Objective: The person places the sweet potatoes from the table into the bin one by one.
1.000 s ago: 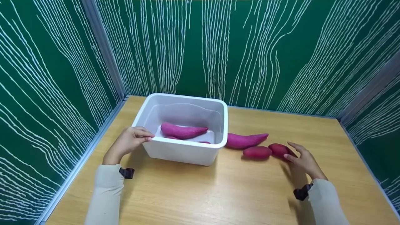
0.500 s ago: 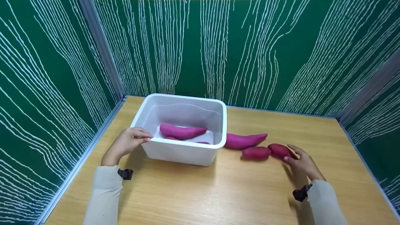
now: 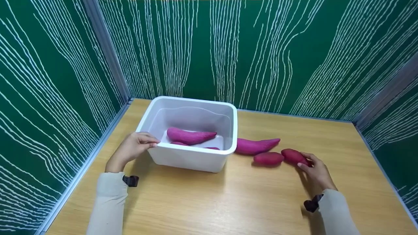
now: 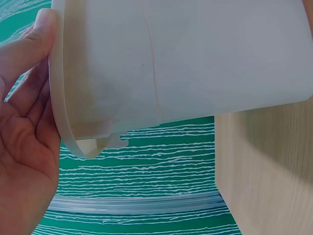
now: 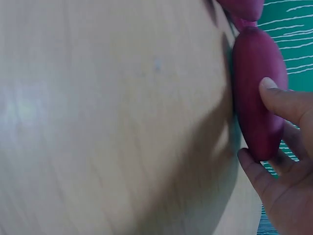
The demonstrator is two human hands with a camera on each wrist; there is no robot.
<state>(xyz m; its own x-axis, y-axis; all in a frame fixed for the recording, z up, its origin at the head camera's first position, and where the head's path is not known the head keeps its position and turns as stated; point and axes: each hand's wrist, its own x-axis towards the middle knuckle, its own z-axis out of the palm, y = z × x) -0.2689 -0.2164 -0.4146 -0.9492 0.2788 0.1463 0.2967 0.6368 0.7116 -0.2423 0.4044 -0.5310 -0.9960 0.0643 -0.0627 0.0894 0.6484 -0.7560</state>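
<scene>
In the head view, my left hand (image 3: 130,150) pinches the front left rim of a white plastic bin (image 3: 191,159); the left wrist view shows the thumb on one side of the rim and fingers on the other. My right hand (image 3: 319,172) holds the near end of a dark red sweet potato (image 3: 292,156), its thumb lying along the skin in the right wrist view. Left of it lies another red sweet potato (image 3: 268,159). Behind that is a longer purple sweet potato (image 3: 256,146), partly hidden by the bin. Inside the bin rests a purple sweet potato (image 3: 189,136), with others mostly hidden.
Everything stands on a light wooden table (image 3: 209,202). Green walls (image 3: 202,49) with white wavy lines rise at the back and both sides, joined by grey metal posts (image 3: 107,49). Each wrist wears a small black camera.
The fingers of my right hand have closed in around the end of the red sweet potato, and the hand has shifted slightly left. My left hand and the bin stay in place.
</scene>
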